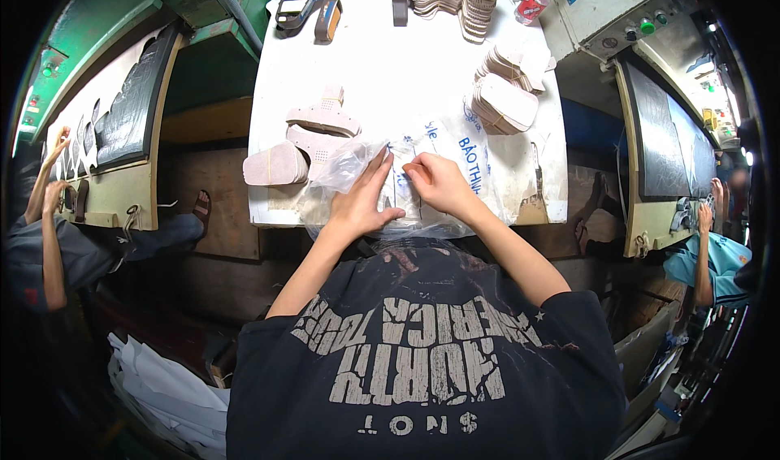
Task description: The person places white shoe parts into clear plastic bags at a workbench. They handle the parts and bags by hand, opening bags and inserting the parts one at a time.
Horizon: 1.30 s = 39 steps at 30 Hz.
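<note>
A clear plastic bag with blue handwriting lies on the near part of the white table, in front of my body. My left hand rests flat on the bag, thumb apart from the fingers. Just to its right, my right hand is closed in a pinch over the bag; whatever its fingertips hold is hidden. Left of the bag sit stacks of pale pink cut pieces, one rounded and one strap-shaped. Another banded stack of pale pieces stands to the right.
At the far edge are more banded stacks, a dark block, two dark frame-shaped tools and a clear red-capped bottle. Co-workers' hands show at a left bench, and a teal-sleeved person at a right one.
</note>
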{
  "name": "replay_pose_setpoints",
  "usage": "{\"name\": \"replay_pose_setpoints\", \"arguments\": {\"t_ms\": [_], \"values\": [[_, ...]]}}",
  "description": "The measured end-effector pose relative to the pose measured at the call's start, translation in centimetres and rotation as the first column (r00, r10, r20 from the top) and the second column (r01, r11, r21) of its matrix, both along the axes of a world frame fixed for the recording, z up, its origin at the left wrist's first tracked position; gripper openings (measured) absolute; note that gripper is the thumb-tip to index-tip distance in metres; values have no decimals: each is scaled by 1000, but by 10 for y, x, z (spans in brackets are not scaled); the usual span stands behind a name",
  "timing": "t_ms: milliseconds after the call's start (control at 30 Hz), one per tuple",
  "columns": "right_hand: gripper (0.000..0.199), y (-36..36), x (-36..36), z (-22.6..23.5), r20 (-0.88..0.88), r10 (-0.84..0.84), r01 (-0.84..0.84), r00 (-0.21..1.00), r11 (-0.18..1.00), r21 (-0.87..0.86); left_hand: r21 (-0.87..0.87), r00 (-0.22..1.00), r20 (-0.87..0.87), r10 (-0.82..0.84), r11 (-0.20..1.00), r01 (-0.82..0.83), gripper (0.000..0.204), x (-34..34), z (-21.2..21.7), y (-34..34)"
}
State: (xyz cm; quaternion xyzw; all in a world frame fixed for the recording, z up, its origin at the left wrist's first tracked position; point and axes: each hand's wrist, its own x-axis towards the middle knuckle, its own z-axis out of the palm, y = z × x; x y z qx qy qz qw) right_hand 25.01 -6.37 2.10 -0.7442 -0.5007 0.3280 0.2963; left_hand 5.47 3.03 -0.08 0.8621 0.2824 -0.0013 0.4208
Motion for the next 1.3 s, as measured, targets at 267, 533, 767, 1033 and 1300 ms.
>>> {"name": "replay_pose_setpoints", "arguments": {"t_ms": [267, 533, 767, 1033, 1300], "values": [[12, 6, -8, -18, 250, 342, -387, 906, 909, 157, -69, 1000, 8, 0, 998, 1, 111, 2, -2, 2], [15, 20, -4, -21, 248, 269, -329, 931, 913, 243, -18, 999, 39, -1, 1000, 1, 113, 3, -12, 4], [10, 22, -9, -25, 195, 467, -477, 863, 879, 8, -69, 999, 45, 8, 998, -4, 113, 0, -15, 3], [16, 28, -17, -19, 197, 446, -444, 873, 894, -55, -90, 1000, 17, 3, 996, -1, 112, -1, -10, 9], [19, 17, -19, -22, 202, 425, -436, 883, 900, 11, -26, 1000, -25, -6, 1000, 5, 116, -1, -20, 8]]}}
